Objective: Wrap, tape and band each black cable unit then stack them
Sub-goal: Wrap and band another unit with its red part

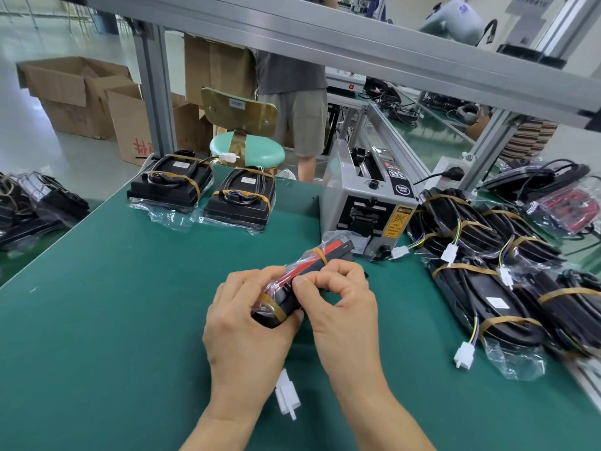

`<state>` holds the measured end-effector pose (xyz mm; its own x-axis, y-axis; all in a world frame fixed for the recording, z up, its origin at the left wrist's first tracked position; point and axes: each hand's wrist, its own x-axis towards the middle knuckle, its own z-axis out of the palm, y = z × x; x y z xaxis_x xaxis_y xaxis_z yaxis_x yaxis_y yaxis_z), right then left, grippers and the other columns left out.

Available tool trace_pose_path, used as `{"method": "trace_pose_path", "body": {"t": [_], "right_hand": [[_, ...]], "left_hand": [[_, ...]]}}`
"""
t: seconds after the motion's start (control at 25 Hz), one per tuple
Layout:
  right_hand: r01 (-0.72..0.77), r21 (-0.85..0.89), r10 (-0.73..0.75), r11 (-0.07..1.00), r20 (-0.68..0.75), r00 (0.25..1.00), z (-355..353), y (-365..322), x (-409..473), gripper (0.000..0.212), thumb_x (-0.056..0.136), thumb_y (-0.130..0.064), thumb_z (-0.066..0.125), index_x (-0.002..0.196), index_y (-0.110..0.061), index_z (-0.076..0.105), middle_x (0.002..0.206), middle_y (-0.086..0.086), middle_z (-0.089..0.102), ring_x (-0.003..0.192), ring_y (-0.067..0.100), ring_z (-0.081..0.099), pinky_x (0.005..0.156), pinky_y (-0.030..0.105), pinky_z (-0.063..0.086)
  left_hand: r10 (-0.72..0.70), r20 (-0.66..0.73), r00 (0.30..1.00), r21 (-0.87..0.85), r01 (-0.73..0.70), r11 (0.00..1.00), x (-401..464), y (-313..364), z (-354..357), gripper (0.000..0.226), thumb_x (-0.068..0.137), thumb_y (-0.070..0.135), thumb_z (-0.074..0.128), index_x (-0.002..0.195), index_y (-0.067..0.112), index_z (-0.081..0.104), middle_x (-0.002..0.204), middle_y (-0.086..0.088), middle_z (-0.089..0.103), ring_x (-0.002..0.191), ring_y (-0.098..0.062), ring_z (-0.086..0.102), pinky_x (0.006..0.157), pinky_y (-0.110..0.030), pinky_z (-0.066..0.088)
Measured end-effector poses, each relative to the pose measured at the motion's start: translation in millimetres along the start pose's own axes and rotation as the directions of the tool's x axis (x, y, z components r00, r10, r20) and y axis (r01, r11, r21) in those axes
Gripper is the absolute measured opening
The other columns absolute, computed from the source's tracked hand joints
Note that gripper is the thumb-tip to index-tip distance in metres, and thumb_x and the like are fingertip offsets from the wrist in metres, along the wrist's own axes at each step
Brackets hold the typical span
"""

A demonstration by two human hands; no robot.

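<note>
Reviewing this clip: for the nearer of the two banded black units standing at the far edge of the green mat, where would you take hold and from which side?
Probably from above, fingers across the two long sides of the nearer banded black unit, between its tan rubber bands. It lies flat, the sides look straight and free, while the loose clear plastic wrap at the base offers poor purchase.

A: Where could a hand pass?

B: Over the bare green mat point(107, 288) on the left and in front.

A: And what blocks it?

B: The tape dispenser point(367, 203) ahead, banded black units piled on the right point(487, 255), two banded stacks point(201, 190) at the back, and perhaps more bagged units point(35, 203) at the blurred left edge.
</note>
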<state>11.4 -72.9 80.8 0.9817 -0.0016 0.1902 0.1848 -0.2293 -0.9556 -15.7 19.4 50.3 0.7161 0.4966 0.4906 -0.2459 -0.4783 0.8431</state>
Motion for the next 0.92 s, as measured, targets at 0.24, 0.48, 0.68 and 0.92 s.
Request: {"method": "trace_pose_path", "body": {"t": [0.24,0.48,0.68,0.92], "right_hand": [[-0.02,-0.004,0.02,1.0,-0.003,1.0,1.5,1.4,0.1,0.011,0.077,-0.027,0.072,0.067,-0.029,0.072,0.086,-0.021,0.05,0.101,0.009,0.05,0.101,0.049,0.037],[-0.021,-0.006,0.021,1.0,-0.022,1.0,2.4,1.5,-1.5,0.01,0.077,-0.026,0.072,0.068,-0.03,0.071,0.087,-0.023,0.051,0.103,0.008,0.051,0.101,0.048,0.037],[-0.009,-0.011,0.008,1.0,-0.07,0.997,6.1,3.0,-3.0,0.016,0.076,-0.022,0.072,0.062,-0.028,0.07,0.088,-0.024,0.051,0.102,0.006,0.052,0.099,0.044,0.038],[-0.035,-0.141,0.022,0.989,-0.096,0.995,9.0,3.2,-6.2,0.012,0.076,-0.03,0.069,0.064,-0.031,0.066,0.1,-0.028,0.046,0.103,-0.007,0.043,0.09,0.009,0.02]], "left_hand": [[-0.004,-0.003,1.0,0.004,0.004,1.0,0.6,1.3,-0.4,0.053,0.054,0.005,0.087,0.101,0.023,0.07,0.097,0.012,0.062,0.091,-0.02,0.062,0.077,-0.045,0.051],[-0.004,-0.003,1.0,0.001,0.004,1.0,0.1,2.5,-0.4,0.052,0.054,0.003,0.085,0.1,0.023,0.07,0.096,0.012,0.062,0.09,-0.02,0.062,0.076,-0.045,0.051],[0.01,-0.001,1.0,0.009,-0.01,1.0,0.3,1.7,-0.1,0.05,0.056,-0.001,0.083,0.1,0.02,0.071,0.096,0.009,0.063,0.09,-0.021,0.062,0.077,-0.045,0.051],[0.021,-0.005,1.0,0.003,-0.021,1.0,0.0,3.1,0.0,0.046,0.059,0.0,0.081,0.098,0.021,0.071,0.095,0.009,0.062,0.089,-0.022,0.062,0.076,-0.046,0.052]]}}
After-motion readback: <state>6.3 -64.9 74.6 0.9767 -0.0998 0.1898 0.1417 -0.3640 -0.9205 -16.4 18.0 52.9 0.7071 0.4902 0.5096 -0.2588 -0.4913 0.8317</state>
